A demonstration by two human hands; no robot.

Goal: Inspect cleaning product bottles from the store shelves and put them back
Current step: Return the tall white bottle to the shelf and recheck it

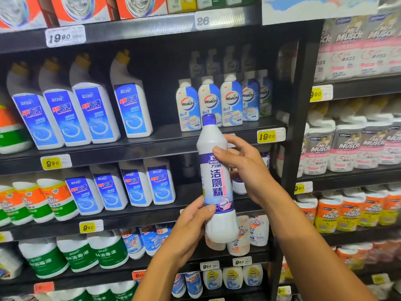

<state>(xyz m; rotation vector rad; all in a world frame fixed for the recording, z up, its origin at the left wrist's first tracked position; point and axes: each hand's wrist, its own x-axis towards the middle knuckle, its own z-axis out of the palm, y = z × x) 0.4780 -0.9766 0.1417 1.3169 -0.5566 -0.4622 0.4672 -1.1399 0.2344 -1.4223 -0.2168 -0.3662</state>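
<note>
A tall white bottle (pixel 218 181) with a purple cap and a purple-and-white label stands upright in the air in front of the black store shelves (pixel 134 146). My left hand (pixel 191 227) grips its lower part from the left, thumb across the label's bottom edge. My right hand (pixel 240 166) holds its upper part from the right, thumb pressed on the label's top and fingers curled behind. The label faces me.
White-and-blue angled-neck bottles (pixel 91 114) fill the shelves at left. Small Walch bottles (pixel 209 103) stand just behind the cap. Green-labelled bottles (pixel 76 255) sit lower left, Mr Muscle bottles (pixel 347 148) on the right-hand unit. A black upright post (pixel 297 118) divides the two units.
</note>
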